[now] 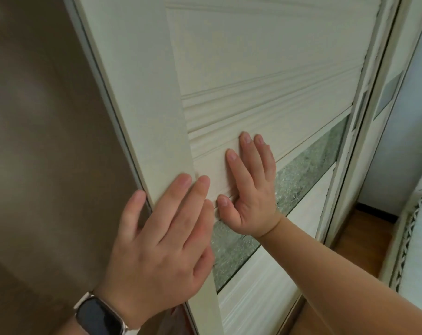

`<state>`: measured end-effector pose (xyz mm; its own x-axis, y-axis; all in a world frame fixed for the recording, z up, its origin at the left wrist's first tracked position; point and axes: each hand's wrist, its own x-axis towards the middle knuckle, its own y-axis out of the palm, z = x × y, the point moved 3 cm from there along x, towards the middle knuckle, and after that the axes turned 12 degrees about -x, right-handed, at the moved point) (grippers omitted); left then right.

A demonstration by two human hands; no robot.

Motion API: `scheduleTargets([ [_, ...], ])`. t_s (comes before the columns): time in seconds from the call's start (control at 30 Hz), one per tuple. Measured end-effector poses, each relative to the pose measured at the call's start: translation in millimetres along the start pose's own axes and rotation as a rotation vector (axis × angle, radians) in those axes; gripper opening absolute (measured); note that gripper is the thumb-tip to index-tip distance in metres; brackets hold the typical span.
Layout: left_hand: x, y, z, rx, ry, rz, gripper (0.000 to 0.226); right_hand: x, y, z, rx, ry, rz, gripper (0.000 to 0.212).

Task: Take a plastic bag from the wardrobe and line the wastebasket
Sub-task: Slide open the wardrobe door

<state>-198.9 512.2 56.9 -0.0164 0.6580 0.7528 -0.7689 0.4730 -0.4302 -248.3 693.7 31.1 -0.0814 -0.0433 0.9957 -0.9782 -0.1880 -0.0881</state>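
Two hands are laid flat on the wardrobe door (229, 68), w/ nothing gripped. The left hand (161, 238), watch (99, 315) at the wrist, is set at the door's left edge. Its fingers (181, 189) are straight and slightly apart on the face, while the thumb lies past the edge, over the brown surface (48, 141) beside it. The right hand (251, 189) is placed further in, on the ribbed panel just above the frosted glass strip (313, 160), w/ fingers (248, 153) straight and close together.

No handle is seen, which prob. explains the placing: friction from flat palms is relied on, and the thumb at the edge gives sth. to push against. A second door (383, 93) is set behind at right, so a sliding door is judged likely, i.e. sideways travel, not a swing.

The bag is not in view and is presumed to be inside, behind the door. The wastebasket is not seen either. A reddish scrap (178, 315) is glimpsed by the door's lower edge, too small to be identified. Wood floor (364, 238) is seen at right.

Task is judged barely begun, at the opening step. Even pressure from both palms is called for, kept off the glass, w/ the thumb kept clear of any pinch at the edge.
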Motion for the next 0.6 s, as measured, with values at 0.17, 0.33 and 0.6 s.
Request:
scheduleTargets([
  [0.17,2,5,-2,-0.053,-0.013,-0.032,0.044,1,0,-2,-0.020,-0.009,0.006,0.059],
  [0.33,6,7,-2,-0.100,-0.002,-0.060,0.041,-1,1,-5,-0.041,-0.014,0.029,0.060],
  [0.6,17,14,-6,-0.134,-0.008,-0.068,0.037,-1,0,-18,-0.045,0.007,0.052,0.063],
])
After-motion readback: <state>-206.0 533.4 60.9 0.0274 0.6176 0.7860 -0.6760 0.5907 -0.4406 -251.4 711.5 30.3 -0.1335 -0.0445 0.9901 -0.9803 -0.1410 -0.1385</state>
